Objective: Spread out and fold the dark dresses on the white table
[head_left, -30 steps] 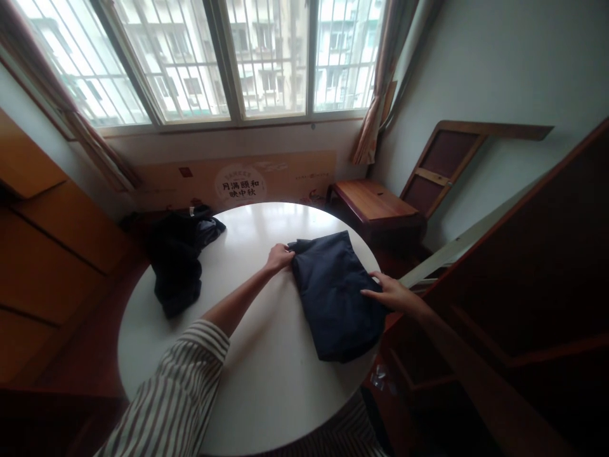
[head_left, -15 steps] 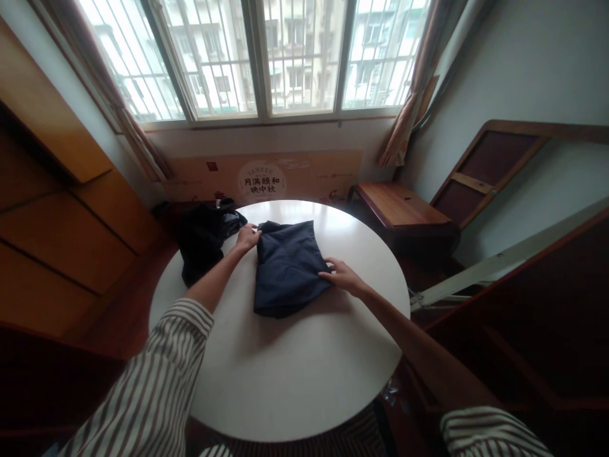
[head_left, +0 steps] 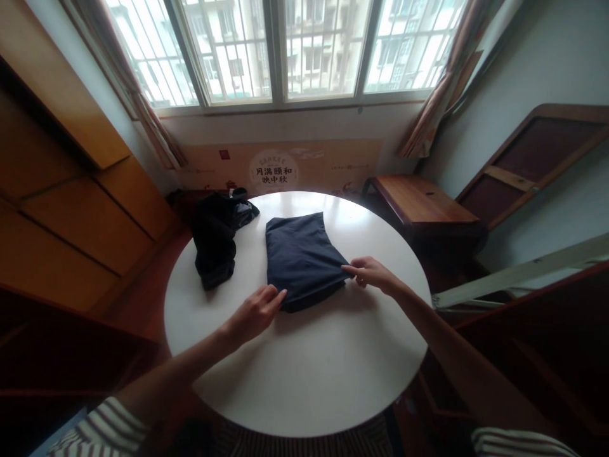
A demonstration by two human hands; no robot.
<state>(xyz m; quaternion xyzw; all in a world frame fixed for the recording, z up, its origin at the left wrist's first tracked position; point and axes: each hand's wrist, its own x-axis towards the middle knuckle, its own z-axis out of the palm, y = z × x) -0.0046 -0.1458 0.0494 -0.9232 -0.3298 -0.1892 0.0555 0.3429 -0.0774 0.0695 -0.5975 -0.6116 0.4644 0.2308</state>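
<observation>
Dark navy shorts (head_left: 304, 257), folded in half, lie on the round white table (head_left: 328, 381). At their near left corner, my left hand (head_left: 257, 311) pinches the cloth between thumb and fingers. The pointed right corner is gripped by my right hand (head_left: 371, 274), thumb and forefinger closed on the edge. The cloth between my hands lies mostly flat, with a few soft creases and a loose layer showing under the near edge.
A crumpled black garment (head_left: 214, 238) lies at the table's left edge. Beyond the table, a wooden stool or bench (head_left: 423, 200) stands at the right. Orange-brown cabinets (head_left: 90, 216) line the left, and a printed banner (head_left: 323, 162) hangs below the window.
My left hand has let go of the far left corner and moved toward me to the near left corner. My right hand stays on the right corner; the shorts lie flatter.
</observation>
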